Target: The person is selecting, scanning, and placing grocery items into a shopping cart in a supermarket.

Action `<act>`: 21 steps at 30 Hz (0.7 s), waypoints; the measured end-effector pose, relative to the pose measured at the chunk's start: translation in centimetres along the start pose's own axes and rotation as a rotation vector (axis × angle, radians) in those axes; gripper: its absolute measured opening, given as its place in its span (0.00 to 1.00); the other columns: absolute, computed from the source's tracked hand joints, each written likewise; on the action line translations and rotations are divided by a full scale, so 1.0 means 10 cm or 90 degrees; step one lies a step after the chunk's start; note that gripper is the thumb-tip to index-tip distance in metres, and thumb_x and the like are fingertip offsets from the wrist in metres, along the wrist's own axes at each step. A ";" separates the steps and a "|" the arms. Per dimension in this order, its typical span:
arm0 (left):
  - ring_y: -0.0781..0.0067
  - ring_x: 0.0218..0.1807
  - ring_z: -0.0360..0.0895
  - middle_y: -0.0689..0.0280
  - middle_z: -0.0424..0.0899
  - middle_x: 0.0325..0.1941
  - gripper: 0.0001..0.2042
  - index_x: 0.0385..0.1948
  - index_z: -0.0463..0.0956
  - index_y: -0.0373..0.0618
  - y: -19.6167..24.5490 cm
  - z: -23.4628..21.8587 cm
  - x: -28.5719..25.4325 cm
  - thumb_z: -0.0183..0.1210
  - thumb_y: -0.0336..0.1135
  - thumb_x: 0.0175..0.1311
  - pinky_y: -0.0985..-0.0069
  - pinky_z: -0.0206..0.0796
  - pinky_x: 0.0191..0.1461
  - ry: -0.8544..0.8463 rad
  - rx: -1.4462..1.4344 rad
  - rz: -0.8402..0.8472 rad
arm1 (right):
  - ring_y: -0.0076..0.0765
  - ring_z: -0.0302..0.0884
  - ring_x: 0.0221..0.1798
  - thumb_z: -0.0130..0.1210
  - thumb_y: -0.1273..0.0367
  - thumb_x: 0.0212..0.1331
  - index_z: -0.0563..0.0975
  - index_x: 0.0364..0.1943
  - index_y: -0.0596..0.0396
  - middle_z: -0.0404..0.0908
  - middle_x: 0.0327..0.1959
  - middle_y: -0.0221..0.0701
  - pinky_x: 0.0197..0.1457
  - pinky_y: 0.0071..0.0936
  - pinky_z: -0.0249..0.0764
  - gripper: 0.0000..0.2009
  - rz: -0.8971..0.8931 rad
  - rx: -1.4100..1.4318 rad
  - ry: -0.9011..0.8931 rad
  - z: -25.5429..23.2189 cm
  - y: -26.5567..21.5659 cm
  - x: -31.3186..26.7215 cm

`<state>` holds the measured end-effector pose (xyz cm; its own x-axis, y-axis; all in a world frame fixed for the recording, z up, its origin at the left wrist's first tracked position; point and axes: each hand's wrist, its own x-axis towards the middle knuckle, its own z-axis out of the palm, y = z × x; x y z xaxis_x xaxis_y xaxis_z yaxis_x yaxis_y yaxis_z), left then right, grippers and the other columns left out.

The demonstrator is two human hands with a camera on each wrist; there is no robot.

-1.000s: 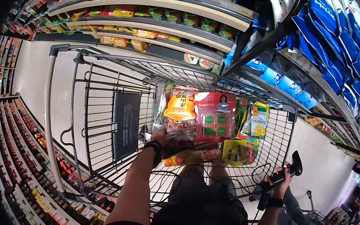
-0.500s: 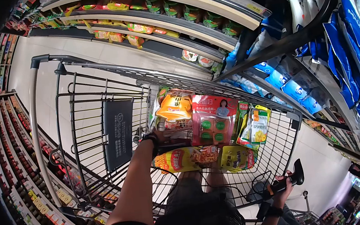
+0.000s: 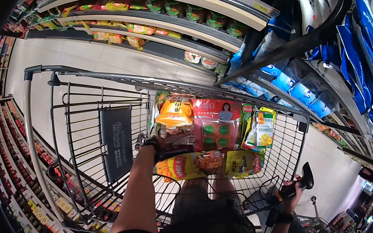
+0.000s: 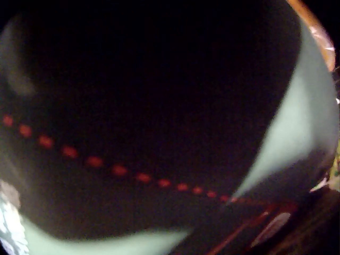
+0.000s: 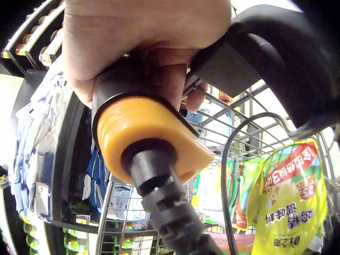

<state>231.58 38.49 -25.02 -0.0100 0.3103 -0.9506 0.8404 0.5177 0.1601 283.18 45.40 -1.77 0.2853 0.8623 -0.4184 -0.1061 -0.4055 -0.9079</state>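
Observation:
In the head view my left hand [image 3: 161, 143] reaches into the cart's left end, among an orange pouch [image 3: 174, 113], a clear-wrapped pack [image 3: 182, 140] and a dark package [image 3: 174, 153]. Its fingers are mostly hidden, and I cannot tell whether they grip anything. A dark surface with a red dashed line [image 4: 119, 170] fills most of the left wrist view. My right hand [image 3: 292, 193] grips a black handheld scanner [image 3: 307, 177] over the cart's near right rim. Seen from the right wrist, its handle has an orange end [image 5: 143, 125] with a ribbed black cable [image 5: 172, 207] coming out.
The wire cart [image 3: 287, 151] holds a pink pack [image 3: 215, 124], a white-green pouch [image 3: 264, 128], a yellow-red bag [image 3: 181, 167] and an olive-yellow pouch [image 3: 240, 163]. Stocked shelves [image 3: 151, 10] stand beyond it, blue-white bags [image 3: 359, 60] at right, more shelves [image 3: 9, 159] at left.
The cart and its contents have shifted left in the view, and the left hand slightly with them. More of the yellow-red bag shows beside the dark package. The right hand keeps holding the scanner.

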 end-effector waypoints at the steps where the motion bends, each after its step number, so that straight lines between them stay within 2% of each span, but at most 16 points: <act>1: 0.54 0.52 0.74 0.51 0.77 0.48 0.21 0.45 0.75 0.42 0.00 0.00 0.04 0.53 0.47 0.54 0.61 0.64 0.56 -0.001 0.003 0.000 | 0.31 0.74 0.30 0.50 0.63 0.56 0.61 0.51 0.62 0.74 0.24 0.32 0.42 0.34 0.72 0.22 0.001 0.012 -0.002 0.00 0.01 0.01; 8: 0.55 0.51 0.74 0.51 0.77 0.47 0.19 0.43 0.75 0.41 -0.04 -0.01 0.14 0.55 0.44 0.53 0.62 0.66 0.55 0.012 0.021 -0.006 | 0.29 0.70 0.30 0.50 0.63 0.55 0.63 0.50 0.59 0.72 0.24 0.30 0.46 0.37 0.70 0.21 0.013 0.021 -0.002 0.06 -0.02 -0.02; 14: 0.56 0.51 0.75 0.50 0.78 0.46 0.17 0.41 0.76 0.41 -0.10 0.08 0.33 0.56 0.41 0.52 0.63 0.68 0.53 0.056 0.040 -0.037 | 0.27 0.69 0.31 0.50 0.63 0.55 0.63 0.50 0.59 0.72 0.24 0.30 0.46 0.34 0.69 0.21 -0.004 0.010 -0.001 0.13 -0.07 -0.01; 16: 0.57 0.50 0.75 0.50 0.78 0.46 0.17 0.41 0.76 0.40 -0.13 0.12 0.34 0.57 0.40 0.51 0.64 0.68 0.53 0.064 0.082 -0.007 | 0.28 0.70 0.30 0.50 0.63 0.55 0.63 0.50 0.59 0.72 0.24 0.30 0.45 0.34 0.69 0.21 -0.002 0.018 0.005 0.18 -0.08 0.00; 17: 0.57 0.48 0.77 0.51 0.79 0.43 0.13 0.36 0.78 0.40 -0.08 0.05 0.21 0.58 0.35 0.50 0.65 0.70 0.51 0.043 0.137 0.065 | 0.29 0.70 0.30 0.50 0.63 0.55 0.63 0.50 0.59 0.72 0.24 0.30 0.45 0.33 0.70 0.21 0.001 0.024 0.012 0.20 -0.09 -0.01; 18: 0.57 0.48 0.77 0.51 0.79 0.43 0.13 0.36 0.78 0.40 -0.04 -0.01 0.06 0.58 0.35 0.50 0.65 0.70 0.51 0.045 0.138 0.064 | 0.29 0.70 0.30 0.50 0.63 0.55 0.63 0.50 0.59 0.72 0.24 0.30 0.45 0.33 0.70 0.21 0.001 0.027 0.011 0.20 -0.10 -0.02; 20: 0.56 0.45 0.78 0.51 0.81 0.36 0.09 0.30 0.79 0.39 0.00 -0.14 -0.26 0.58 0.31 0.48 0.65 0.70 0.50 0.109 0.138 0.131 | 0.30 0.72 0.28 0.50 0.63 0.55 0.63 0.50 0.60 0.73 0.22 0.31 0.43 0.33 0.71 0.21 -0.001 0.005 0.013 0.19 -0.10 -0.01; 21: 0.55 0.43 0.78 0.52 0.80 0.37 0.11 0.32 0.76 0.40 -0.15 0.01 -0.11 0.58 0.37 0.49 0.64 0.71 0.48 0.156 0.162 0.142 | 0.30 0.72 0.28 0.50 0.63 0.55 0.63 0.50 0.60 0.73 0.22 0.31 0.43 0.33 0.71 0.21 -0.001 0.011 0.011 0.18 -0.10 -0.01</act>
<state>230.38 37.31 -24.20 0.0849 0.5884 -0.8041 0.9433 0.2124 0.2551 281.57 46.26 -0.89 0.3025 0.8570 -0.4171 -0.1218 -0.3993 -0.9087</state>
